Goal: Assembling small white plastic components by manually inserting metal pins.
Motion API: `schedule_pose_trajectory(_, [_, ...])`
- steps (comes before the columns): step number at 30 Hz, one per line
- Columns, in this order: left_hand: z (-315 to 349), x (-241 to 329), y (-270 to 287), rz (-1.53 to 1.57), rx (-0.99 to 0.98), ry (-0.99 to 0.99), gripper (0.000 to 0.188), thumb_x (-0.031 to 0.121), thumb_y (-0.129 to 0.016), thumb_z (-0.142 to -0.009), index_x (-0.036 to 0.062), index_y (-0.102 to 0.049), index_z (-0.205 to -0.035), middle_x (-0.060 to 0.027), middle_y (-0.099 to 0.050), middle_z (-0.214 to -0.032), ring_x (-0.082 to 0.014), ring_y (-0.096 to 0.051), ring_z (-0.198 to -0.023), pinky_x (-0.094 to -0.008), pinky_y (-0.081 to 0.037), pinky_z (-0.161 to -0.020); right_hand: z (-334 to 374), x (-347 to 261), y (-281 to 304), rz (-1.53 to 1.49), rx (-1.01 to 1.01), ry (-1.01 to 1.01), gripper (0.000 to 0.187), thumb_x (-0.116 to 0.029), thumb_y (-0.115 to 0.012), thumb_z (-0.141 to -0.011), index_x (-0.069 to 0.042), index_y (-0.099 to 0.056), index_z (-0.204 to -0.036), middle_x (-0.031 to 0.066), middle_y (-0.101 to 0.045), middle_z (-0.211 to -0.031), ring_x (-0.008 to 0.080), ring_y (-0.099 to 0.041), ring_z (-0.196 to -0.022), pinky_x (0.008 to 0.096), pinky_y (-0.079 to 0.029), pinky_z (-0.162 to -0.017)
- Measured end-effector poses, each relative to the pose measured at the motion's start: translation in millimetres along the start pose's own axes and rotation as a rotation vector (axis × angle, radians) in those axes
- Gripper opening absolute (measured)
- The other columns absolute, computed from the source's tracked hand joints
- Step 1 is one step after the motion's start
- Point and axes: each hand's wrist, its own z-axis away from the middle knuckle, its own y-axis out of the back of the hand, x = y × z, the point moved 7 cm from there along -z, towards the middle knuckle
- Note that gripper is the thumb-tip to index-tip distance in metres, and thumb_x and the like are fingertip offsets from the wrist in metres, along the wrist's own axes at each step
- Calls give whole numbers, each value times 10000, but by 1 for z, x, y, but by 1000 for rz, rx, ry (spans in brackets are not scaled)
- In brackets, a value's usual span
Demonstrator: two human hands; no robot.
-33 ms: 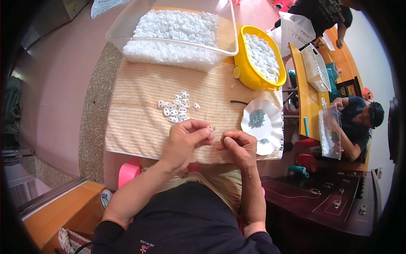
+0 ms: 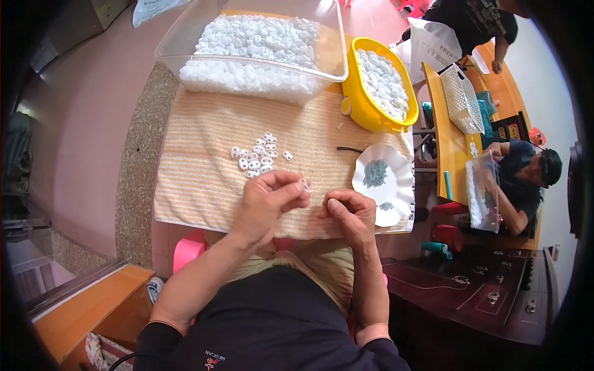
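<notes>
My left hand (image 2: 269,201) pinches a small white plastic piece (image 2: 305,184) between thumb and fingertips, above the striped towel (image 2: 198,191). A short gap away, my right hand (image 2: 351,211) has its thumb pressed against the fingers; whatever it holds is too small or hidden to name. Beyond my left hand lies a loose cluster of white two-holed plastic pieces (image 2: 253,157), with a single white piece (image 2: 287,156) apart at its right. Beside my right hand is a white wavy-rimmed plate (image 2: 399,179) bearing a larger heap of small grey metal parts (image 2: 375,173) and a smaller heap (image 2: 386,206).
A clear plastic bin (image 2: 343,62) full of white pieces stands at the back. To its right is a yellow tub (image 2: 352,80) of similar pieces. A black stick-like thing (image 2: 350,149) lies near the plate. At far right a person (image 2: 520,179) works over a clear box.
My left hand has shifted slightly left, widening the gap to my right hand. The right hand stays where it was.
</notes>
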Motion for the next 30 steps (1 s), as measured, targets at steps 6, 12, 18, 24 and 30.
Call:
schedule_pose_trajectory(6, [-8, 35, 18, 52, 93, -139, 138, 14, -616, -864, -23, -601, -996, -104, -654, -892, -161, -653, -782, -283, -571, -736, -7, -20, -10, 30, 32, -6, 129, -23, -640, -863, 51, -641, -968, 65, -640, -812, 114, -617, -694, 240, -522, -657])
schedule_pose_trajectory(12, [-13, 45, 25, 69, 126, -175, 140, 7, -622, -858, -22, -597, -992, -113, -657, -901, -158, -654, -781, -277, -576, -725, -23, -46, -26, 267, -79, 154, 116, -11, -636, -855, 30, -647, -963, 14, -627, -758, 60, -549, -630, 214, -451, -570])
schedule_pose_trajectory(18, [-14, 45, 30, 108, 128, -186, 129, 7, -626, -854, -6, -603, -980, -106, -664, -892, -152, -658, -764, -270, -578, -710, -50, -62, -44, 423, -48, 315, 138, -46, -657, -822, -2, -654, -953, 81, -630, -748, 116, -554, -599, 246, -442, -562])
schedule_pose_trajectory(24, [-16, 49, 33, 122, 135, -200, 118, 15, -619, -860, 8, -607, -977, -89, -667, -870, -146, -662, -754, -265, -579, -701, -70, -79, -69, 673, -48, 430, 161, -87, -646, -796, -29, -666, -945, 137, -642, -846, 287, -622, -705, 354, -481, -631])
schedule_pose_trajectory(30, [-17, 60, 38, 162, 145, -240, 124, 10, -623, -858, -10, -600, -978, -106, -658, -888, -157, -655, -769, -273, -574, -716, -77, -74, -75, 743, -79, 384, 117, -93, -645, -789, -30, -671, -885, 135, -638, -840, 312, -627, -744, 375, -484, -660])
